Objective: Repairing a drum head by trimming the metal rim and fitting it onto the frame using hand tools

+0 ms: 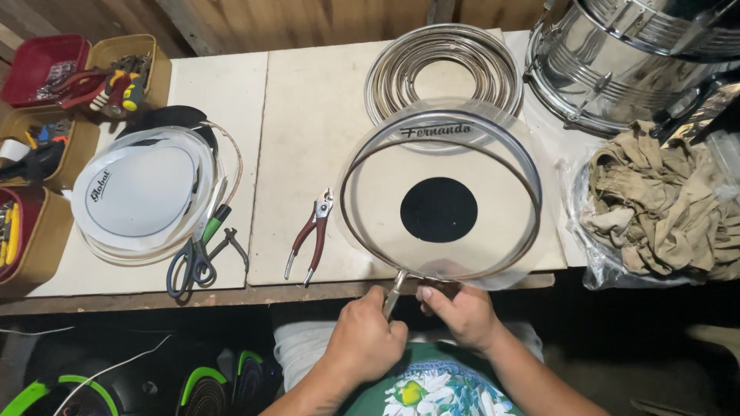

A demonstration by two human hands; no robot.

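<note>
A clear round drumhead (pixel 462 162) with a black centre dot (pixel 438 209) lies at the near edge of the pale workbench (pixel 308 115), with a thin metal hoop (pixel 532 192) resting over it. My left hand (pixel 364 339) grips a small metal tool (pixel 394 291) whose tip meets the hoop's near rim. My right hand (pixel 461 312) pinches the hoop and film edge just beside that spot. Red-handled pliers (pixel 311 235) lie on the bench to the left of the drumhead.
White drumheads (pixel 139 192) are stacked at the left, with scissors (pixel 196 250) and a small pincer (pixel 231 243) beside them. Trays of tools (pixel 116 73) line the left edge. Metal hoops (pixel 443 65) lie behind, a chrome drum shell (pixel 617 54) and crumpled cloth (pixel 663 208) at right.
</note>
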